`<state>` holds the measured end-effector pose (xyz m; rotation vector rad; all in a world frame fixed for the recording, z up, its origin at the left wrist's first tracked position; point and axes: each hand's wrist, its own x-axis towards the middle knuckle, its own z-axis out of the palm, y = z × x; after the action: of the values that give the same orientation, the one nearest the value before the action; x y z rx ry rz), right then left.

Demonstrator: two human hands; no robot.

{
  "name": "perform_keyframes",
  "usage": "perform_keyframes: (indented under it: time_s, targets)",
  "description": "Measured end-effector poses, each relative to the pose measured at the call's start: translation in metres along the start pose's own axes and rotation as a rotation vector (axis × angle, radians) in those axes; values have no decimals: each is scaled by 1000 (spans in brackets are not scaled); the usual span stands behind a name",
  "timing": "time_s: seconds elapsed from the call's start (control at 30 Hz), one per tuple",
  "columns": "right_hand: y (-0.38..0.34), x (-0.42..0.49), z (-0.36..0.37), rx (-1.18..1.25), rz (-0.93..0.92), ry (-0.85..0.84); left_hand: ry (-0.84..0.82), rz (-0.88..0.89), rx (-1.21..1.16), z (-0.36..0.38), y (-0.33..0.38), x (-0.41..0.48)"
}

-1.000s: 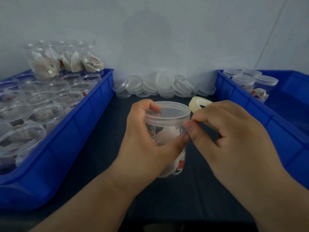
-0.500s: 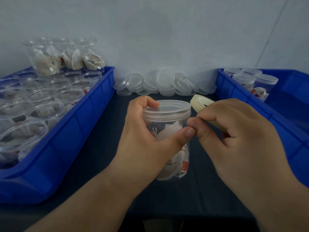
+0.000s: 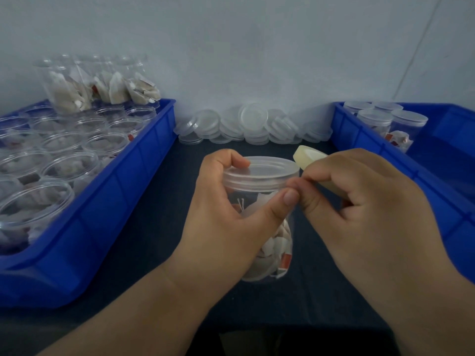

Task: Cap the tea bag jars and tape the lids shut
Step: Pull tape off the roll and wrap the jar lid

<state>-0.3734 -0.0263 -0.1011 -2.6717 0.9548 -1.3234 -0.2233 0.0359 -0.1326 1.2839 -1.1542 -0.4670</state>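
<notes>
Tea bags fill the jar (image 3: 270,242), which stands on the dark tabletop (image 3: 159,227) with its clear lid (image 3: 262,173) on. The left hand (image 3: 226,222) grips the jar from its left side, thumb laid across the front just under the lid and forefinger hooked over the lid's rim. The right hand (image 3: 365,214), at the jar's right, has its fingers curled round a pale tape roll (image 3: 307,156) that pokes out above them just beside the lid. Its thumb and forefinger are pinched together at the lid's edge, touching the left thumb; whether a strip of tape runs there cannot be told.

Left of the jar a blue bin (image 3: 115,201) holds open jars (image 3: 66,168) of tea bags, with more jars (image 3: 102,86) stacked on the far ones. Right of the jar a second blue bin (image 3: 385,163) holds capped jars (image 3: 390,122). Behind the jar, loose lids (image 3: 246,127) lie heaped against the wall.
</notes>
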Motion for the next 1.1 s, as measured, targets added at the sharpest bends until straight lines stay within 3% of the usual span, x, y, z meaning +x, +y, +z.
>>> perform_keyframes:
  time_s: [0.5, 0.63, 1.1]
  targets:
    - [-4, -3, -9, -19, -5, -37, 40, -43, 1, 0, 0, -1]
    - [0, -3, -8, -31, 27, -52, 18, -46, -94, 1, 3, -3]
    - [11, 14, -20, 38, 185, -372, -79, -15, -110, -4, 1, -7]
